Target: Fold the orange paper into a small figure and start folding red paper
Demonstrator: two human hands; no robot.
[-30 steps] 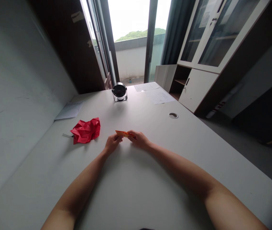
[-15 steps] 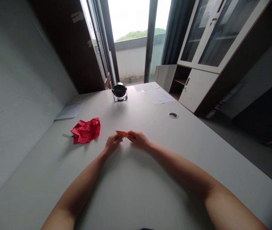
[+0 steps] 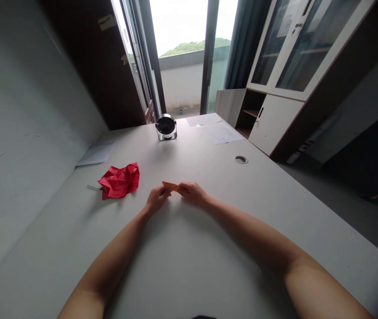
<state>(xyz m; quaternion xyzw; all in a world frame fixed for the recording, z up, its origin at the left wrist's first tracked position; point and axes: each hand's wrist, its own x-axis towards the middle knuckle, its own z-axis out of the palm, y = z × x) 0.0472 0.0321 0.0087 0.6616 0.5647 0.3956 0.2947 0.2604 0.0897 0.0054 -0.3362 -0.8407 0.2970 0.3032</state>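
Observation:
A small folded piece of orange paper (image 3: 169, 184) is held between my two hands, just above the white table (image 3: 189, 248). My left hand (image 3: 157, 197) pinches its left part, with the fingers closed. On the other side my right hand (image 3: 192, 193) grips the right end, and its fingers cover much of that end. To the left of my hands lies a creased red paper (image 3: 119, 180) with a thin dark stem-like piece sticking out on its left side. Neither hand touches the red paper.
Toward the back of the table stands a round black and silver device (image 3: 166, 127) on a stand. White sheets (image 3: 222, 132) lie at the far right, a paper (image 3: 96, 153) by the left wall. A round cable hole (image 3: 241, 159) opens at right.
The orange paper has tilted slightly, and its visible left tip sits a touch further right. Both hands keep their hold, nearly in the same place.

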